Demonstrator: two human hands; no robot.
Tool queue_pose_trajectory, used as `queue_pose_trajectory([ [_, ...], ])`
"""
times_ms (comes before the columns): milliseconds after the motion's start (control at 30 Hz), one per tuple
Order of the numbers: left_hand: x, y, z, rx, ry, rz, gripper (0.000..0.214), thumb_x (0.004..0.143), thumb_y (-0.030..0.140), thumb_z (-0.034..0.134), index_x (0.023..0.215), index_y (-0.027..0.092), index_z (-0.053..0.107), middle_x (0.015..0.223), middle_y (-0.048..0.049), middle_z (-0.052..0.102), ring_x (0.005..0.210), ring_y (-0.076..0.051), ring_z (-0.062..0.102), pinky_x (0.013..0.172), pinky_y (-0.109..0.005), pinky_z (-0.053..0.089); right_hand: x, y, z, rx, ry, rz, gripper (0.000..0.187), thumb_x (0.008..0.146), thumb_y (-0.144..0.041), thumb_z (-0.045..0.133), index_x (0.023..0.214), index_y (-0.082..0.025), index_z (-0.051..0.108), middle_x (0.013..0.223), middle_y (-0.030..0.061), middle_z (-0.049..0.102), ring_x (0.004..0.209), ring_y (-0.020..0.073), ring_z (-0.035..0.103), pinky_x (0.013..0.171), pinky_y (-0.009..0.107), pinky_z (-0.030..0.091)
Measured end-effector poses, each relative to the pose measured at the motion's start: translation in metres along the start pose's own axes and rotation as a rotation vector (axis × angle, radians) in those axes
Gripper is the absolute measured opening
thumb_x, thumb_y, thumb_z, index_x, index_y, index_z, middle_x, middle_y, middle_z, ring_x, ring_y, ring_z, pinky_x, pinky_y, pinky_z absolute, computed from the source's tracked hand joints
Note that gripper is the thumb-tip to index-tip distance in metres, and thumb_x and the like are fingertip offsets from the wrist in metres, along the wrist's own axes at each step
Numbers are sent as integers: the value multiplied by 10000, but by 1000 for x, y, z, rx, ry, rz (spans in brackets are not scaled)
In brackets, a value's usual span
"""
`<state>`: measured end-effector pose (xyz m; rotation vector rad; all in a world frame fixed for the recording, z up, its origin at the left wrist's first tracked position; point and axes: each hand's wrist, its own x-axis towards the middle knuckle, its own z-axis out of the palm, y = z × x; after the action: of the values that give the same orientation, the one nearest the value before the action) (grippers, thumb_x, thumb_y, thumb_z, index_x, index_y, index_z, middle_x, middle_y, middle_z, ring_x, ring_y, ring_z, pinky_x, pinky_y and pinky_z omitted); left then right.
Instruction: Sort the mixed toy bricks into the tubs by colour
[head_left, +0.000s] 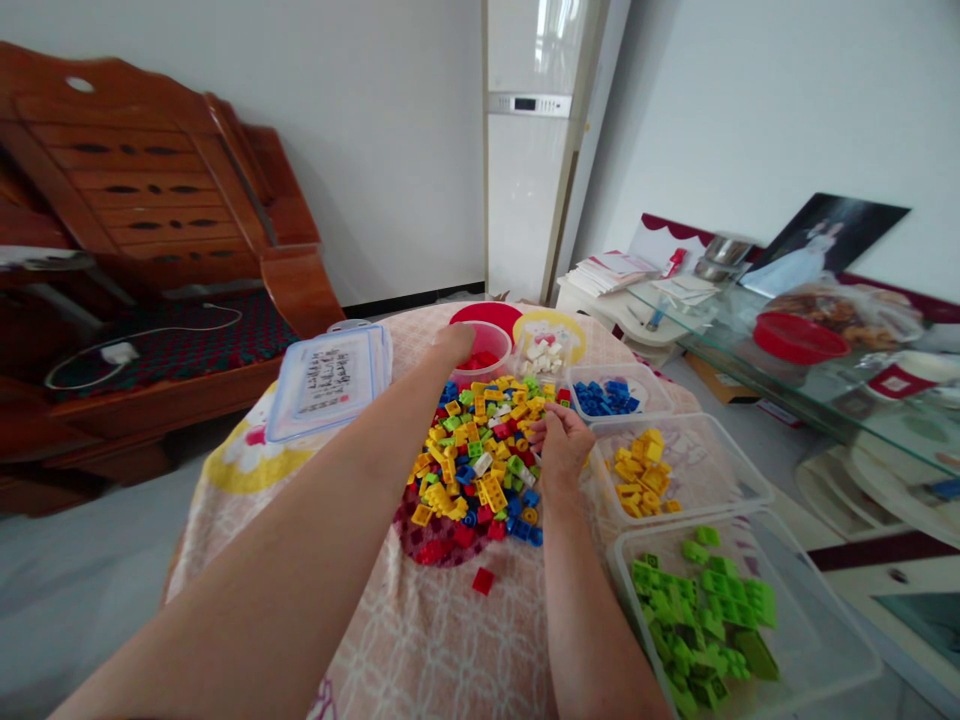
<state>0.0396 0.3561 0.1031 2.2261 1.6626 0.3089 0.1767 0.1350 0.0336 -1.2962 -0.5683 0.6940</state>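
A mixed pile of toy building bricks (469, 450) in yellow, red, blue, green and white lies on the cloth. My left hand (454, 345) reaches over the near left rim of a round clear tub (504, 338) with red bricks (481, 360) in it. Its fingers are hidden behind the wrist and rim. At the pile's right edge is my right hand (562, 445), fingers bent together against the bricks; what they hold is too small to make out. A single red brick (483, 581) lies apart in front of the pile.
Clear boxes line the right side: white bricks (544, 356), blue bricks (607, 397), yellow bricks (641, 470) and green bricks (705, 620). A blue-rimmed lid (330, 385) lies at left. Beyond stand a wooden bench (150, 190) and a glass-topped table (810, 390).
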Motion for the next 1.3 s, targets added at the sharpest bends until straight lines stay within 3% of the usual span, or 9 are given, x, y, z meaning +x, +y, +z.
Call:
queue_pose_trajectory([
  [167,-22,12,-24,145,219,-25,233,771,142,669,969,125,790,998,-158,761,1078,-305,675,908,-308,498,1,-2,-1,-25,16,-30,358,776,-381,565,984,-138,725,587,-3,667,434,141,572,401,227,422],
  [333,-80,16,-29,-225,316,61,290,832,249,637,1050,131,788,724,-57,724,753,-200,680,697,-247,500,0,-11,-5,-117,163,-193,429,822,-354,509,1126,-116,697,703,43,697,572,179,642,583,298,554],
  [567,-141,53,34,-620,16,275,250,783,290,644,914,128,783,591,25,634,502,-101,545,521,-196,415,-25,-54,3,-221,271,-790,349,951,-295,477,1220,-168,660,1044,111,736,955,196,717,927,381,588],
  [733,-148,107,74,-678,-149,546,139,729,201,642,635,117,702,615,14,617,623,-119,552,575,-206,409,-44,-93,-2,-157,251,-870,349,979,-285,479,1280,-207,639,1057,89,720,987,209,725,913,417,612],
  [833,-150,123,80,-867,-269,556,164,751,234,643,649,116,693,668,-5,655,641,-125,578,596,-219,454,-43,-106,-11,-76,286,-867,366,970,-299,506,1300,-200,630,1026,79,714,929,216,734,890,445,622],
  [933,-155,114,73,-1071,-351,442,213,752,305,700,829,111,741,697,-17,685,634,-136,632,609,-236,511,-34,-107,-17,23,305,-824,358,942,-304,540,1264,-186,646,961,63,716,865,209,735,852,434,630],
  [1000,-160,97,62,-1161,-303,325,292,756,349,719,926,113,745,690,-18,686,601,-133,641,586,-238,521,-28,-102,-16,56,308,-767,345,926,-314,551,1221,-176,662,921,54,717,822,200,732,823,413,632],
  [1167,-175,41,38,-1143,60,158,346,830,449,655,922,128,746,776,-41,715,462,-62,512,420,-180,368,-15,-80,-11,-55,234,-586,336,867,-361,573,1099,-157,704,875,60,737,787,199,724,795,372,618],
  [1300,-185,3,40,-985,273,17,296,852,394,594,868,141,747,715,-22,689,482,-79,535,436,-185,383,-5,-61,-14,-291,57,-494,322,821,-363,557,981,-154,742,876,91,763,788,223,727,778,351,597],
])
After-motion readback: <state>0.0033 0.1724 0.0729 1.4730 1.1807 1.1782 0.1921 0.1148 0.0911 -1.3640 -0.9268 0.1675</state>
